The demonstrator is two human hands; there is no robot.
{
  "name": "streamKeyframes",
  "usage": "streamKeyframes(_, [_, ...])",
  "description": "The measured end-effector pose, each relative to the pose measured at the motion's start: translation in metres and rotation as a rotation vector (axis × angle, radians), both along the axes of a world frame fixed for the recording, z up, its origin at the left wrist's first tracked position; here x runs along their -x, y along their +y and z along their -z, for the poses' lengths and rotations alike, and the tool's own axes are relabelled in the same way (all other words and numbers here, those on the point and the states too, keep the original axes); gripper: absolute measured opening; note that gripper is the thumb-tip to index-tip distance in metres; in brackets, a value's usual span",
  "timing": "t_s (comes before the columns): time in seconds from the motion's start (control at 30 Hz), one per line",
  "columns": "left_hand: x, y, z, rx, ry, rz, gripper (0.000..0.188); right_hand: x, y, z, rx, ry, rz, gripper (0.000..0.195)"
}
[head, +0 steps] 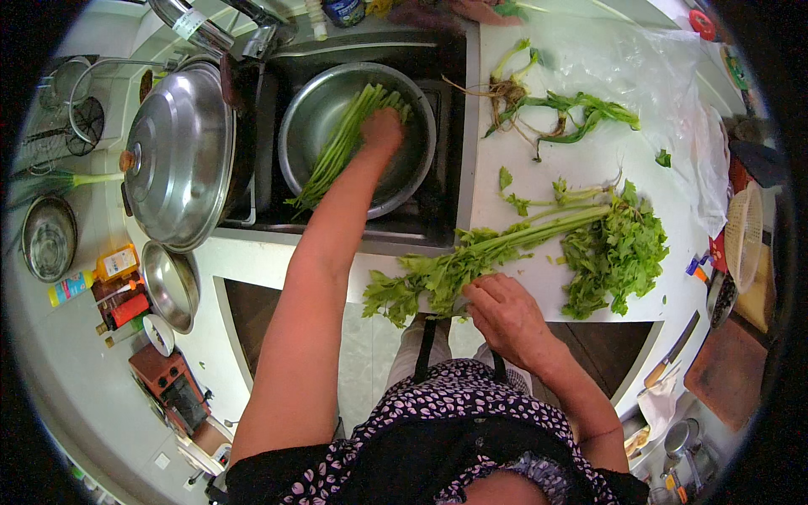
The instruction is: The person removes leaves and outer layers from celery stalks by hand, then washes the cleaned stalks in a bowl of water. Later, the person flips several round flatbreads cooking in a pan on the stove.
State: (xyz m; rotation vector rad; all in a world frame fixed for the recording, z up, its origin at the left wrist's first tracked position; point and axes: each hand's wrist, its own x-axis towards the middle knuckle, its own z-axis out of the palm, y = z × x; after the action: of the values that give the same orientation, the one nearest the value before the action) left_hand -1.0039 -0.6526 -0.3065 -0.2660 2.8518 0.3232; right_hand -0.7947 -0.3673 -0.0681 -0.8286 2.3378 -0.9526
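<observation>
My left hand (pixel 382 129) reaches down into a round metal basin (pixel 290 120), against the thicker ends of a bundle of green celery stalks (pixel 344 142). Its fingers are hidden, so whether it grips them is unclear. The basin stands in a dark sink (pixel 454 69). At the counter's front edge, my right hand (pixel 505 309) has curled fingertips touching the leaves of a celery stalk bunch (pixel 480 249); its grip is not plain. Beside it lies a leafy heap of celery tops (pixel 622 259). Behind are rooty green trimmings (pixel 562 117).
A chrome faucet (pixel 262 38) rises behind the sink. Left of it sits a lidded wok (pixel 183 158), with a metal bowl (pixel 170 284) and bottles (pixel 117 262) nearer. Clear plastic sheeting (pixel 663 69) covers the back right. A knife (pixel 672 347) lies right, near a brown board (pixel 726 372).
</observation>
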Motion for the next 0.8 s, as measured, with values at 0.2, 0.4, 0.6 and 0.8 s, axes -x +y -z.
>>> streamKeyframes(0.2, [0.027,-0.068,0.017,-0.015,-0.068,-0.179,0.037,0.004,0.007,-0.006,-0.015,-0.001,0.073,0.028])
streamKeyframes(0.4, [0.019,-0.178,0.144,-0.124,-0.236,-0.201,0.051,0.001,0.008,-0.003,0.049,-0.003,-0.009,0.029])
streamKeyframes(0.6, [0.041,-0.063,0.012,-0.209,-0.097,-0.084,0.054,-0.004,0.004,-0.009,0.0,0.051,0.085,0.03])
streamKeyframes(0.8, [0.017,-0.034,-0.156,-1.147,-0.185,-0.117,0.047,-0.015,0.009,-0.016,0.026,0.08,0.116,0.029])
